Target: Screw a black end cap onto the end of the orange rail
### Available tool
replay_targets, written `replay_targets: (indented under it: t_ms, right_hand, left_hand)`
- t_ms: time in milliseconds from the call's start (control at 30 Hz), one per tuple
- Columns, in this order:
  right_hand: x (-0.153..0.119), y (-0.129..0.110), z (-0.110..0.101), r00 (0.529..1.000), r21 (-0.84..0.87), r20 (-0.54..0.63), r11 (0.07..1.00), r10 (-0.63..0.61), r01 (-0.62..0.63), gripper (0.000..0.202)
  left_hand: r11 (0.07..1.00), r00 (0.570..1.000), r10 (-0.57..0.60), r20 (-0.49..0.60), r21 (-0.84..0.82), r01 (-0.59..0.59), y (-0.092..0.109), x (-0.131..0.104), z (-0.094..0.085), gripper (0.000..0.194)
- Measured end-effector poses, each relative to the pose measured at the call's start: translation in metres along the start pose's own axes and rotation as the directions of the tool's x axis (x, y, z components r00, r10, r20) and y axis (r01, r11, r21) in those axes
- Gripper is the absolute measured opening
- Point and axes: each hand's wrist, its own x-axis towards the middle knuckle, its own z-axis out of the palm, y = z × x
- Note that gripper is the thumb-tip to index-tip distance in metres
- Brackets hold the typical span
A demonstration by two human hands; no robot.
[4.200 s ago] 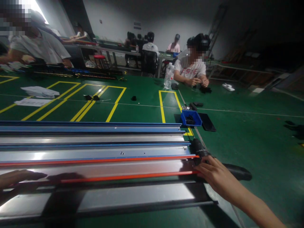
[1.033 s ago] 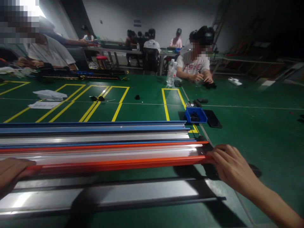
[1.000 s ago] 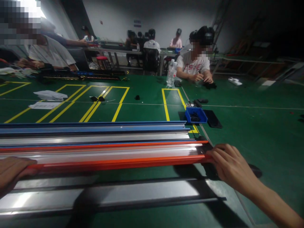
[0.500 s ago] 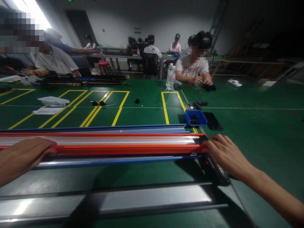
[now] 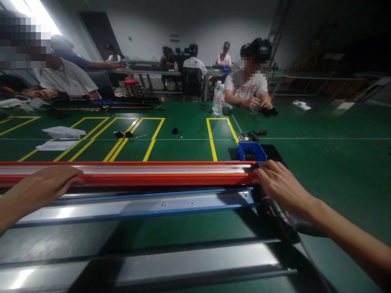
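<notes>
A long orange-edged metal channel (image 5: 171, 179) runs crosswise in front of me, held in both hands. My left hand (image 5: 45, 186) is closed over its near edge on the left, fingertips tucked out of sight. At the right end, my right hand (image 5: 279, 179) grips the channel's dark end piece, thumb partly hidden. Below and nearer lies a blue-edged metal channel (image 5: 143, 205) with small holes in its face. A dark tool with a red light (image 5: 282, 219) rests just under my right hand. Closest to me lies a grey metal channel (image 5: 195, 262).
A blue bin (image 5: 252, 151) with small black parts stands beyond my right hand, a dark phone-like slab (image 5: 272, 154) beside it. Yellow tape outlines (image 5: 154, 138) mark the green table. Bottles (image 5: 218, 99) stand farther back. A person (image 5: 249, 83) sits opposite; another (image 5: 65, 77) is at left.
Both hands and the orange channel have moved up and away from me. More of the near blue channel shows, and the far blue one is now covered. The view shifted slightly.
</notes>
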Motion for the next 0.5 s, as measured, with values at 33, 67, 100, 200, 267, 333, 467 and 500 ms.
replay_targets:
  t_ms: [33,67,100,200,267,333,467,500]
  right_hand:
    - [0.004,0.003,0.002,1.000,-0.021,0.000,1.000,0.002,-0.002,0.024]
    - [0.008,0.005,0.004,1.000,-0.041,-0.003,0.999,0.002,-0.002,0.023]
    - [0.012,0.008,0.007,1.000,-0.059,-0.008,0.998,0.003,-0.004,0.023]
    - [0.020,0.016,0.013,1.000,-0.092,-0.030,0.996,0.006,-0.009,0.024]
    - [0.025,0.021,0.017,0.999,-0.099,-0.031,0.995,0.007,-0.010,0.024]
    - [0.029,0.025,0.022,1.000,-0.100,-0.028,0.995,0.011,-0.013,0.023]
    - [0.037,0.030,0.031,0.999,-0.113,-0.028,0.993,0.025,-0.028,0.021]
    - [0.039,0.031,0.034,0.999,-0.119,-0.029,0.992,0.028,-0.031,0.021]
  left_hand:
    - [1.000,1.000,0.011,0.022,0.027,-0.011,0.003,0.004,-0.002,0.055]
    - [0.999,0.999,0.012,0.038,0.050,-0.014,0.006,0.008,-0.004,0.056]
    - [0.998,0.998,0.009,0.059,0.064,-0.013,0.010,0.012,-0.006,0.057]
    - [0.997,0.998,-0.015,0.053,0.077,0.011,0.018,0.020,-0.011,0.054]
    - [0.995,0.999,-0.026,0.045,0.097,0.022,0.022,0.023,-0.013,0.052]
    - [0.991,0.998,-0.032,0.052,0.132,0.025,0.024,0.026,-0.014,0.052]
    - [0.986,0.998,-0.009,0.061,0.166,-0.001,0.028,0.033,-0.018,0.056]
    - [0.986,0.998,-0.008,0.058,0.165,-0.001,0.029,0.034,-0.019,0.056]
